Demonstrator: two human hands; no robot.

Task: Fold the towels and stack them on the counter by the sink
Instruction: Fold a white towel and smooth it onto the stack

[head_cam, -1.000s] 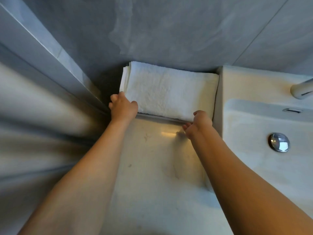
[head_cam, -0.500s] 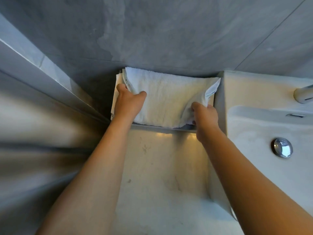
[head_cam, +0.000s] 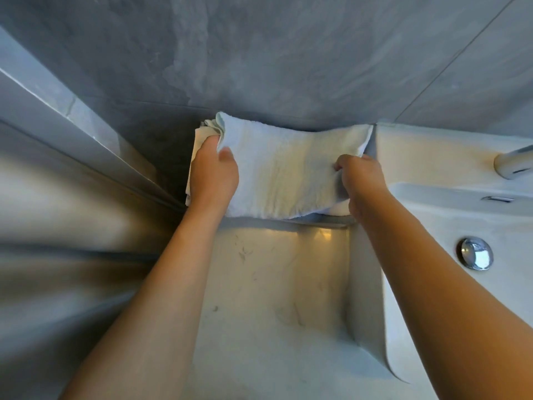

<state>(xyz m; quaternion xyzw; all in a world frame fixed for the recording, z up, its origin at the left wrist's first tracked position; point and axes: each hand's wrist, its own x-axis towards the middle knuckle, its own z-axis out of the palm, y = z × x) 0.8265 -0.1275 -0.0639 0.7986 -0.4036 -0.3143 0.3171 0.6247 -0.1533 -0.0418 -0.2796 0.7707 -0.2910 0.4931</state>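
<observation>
A folded white towel (head_cam: 285, 171) lies on top of a stack at the back of the pale counter (head_cam: 277, 287), against the grey wall. My left hand (head_cam: 213, 174) grips its left end, thumb on top and fingers underneath. My right hand (head_cam: 360, 183) grips its right end, fingers curled into the cloth. The towel's middle sags a little between my hands. Edges of other white towels (head_cam: 197, 140) show beside my left hand and under my right hand.
A white sink (head_cam: 432, 157) with a chrome drain plug (head_cam: 476, 254) stands right of the towels, its raised side wall close to my right arm. A chrome tap (head_cam: 513, 164) pokes in at the right edge. A grey ledge (head_cam: 72, 131) runs along the left.
Both hands moved from the stack's front edge up onto the top towel's ends and took hold of them. The towel has risen and bunched slightly at both ends.
</observation>
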